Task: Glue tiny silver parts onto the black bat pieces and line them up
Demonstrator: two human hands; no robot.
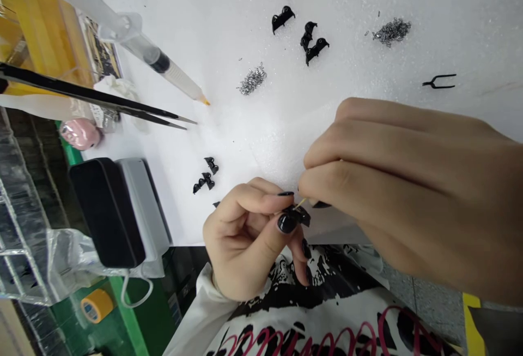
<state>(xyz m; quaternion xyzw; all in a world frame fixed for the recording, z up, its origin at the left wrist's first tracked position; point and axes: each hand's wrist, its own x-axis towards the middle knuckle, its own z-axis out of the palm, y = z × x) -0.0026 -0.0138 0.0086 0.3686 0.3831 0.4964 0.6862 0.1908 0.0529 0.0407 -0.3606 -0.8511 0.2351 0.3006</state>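
Note:
My left hand pinches a small black curved part between thumb and forefinger, near the table's front edge. In my right hand, held from the right, is a thin yellowish toothpick. Its tip meets or nearly meets the black part; the rest is hidden by my fingers. Similar small black parts lie in one group at the back and in another left of my hands. Two heaps of tiny metal loops, a nearer one and a farther one, rest on the white surface.
A syringe with an orange tip and black tweezers reach in from the left. A small black two-pronged piece lies right. At the left edge are a black box-shaped device, a pink object and yellow tape.

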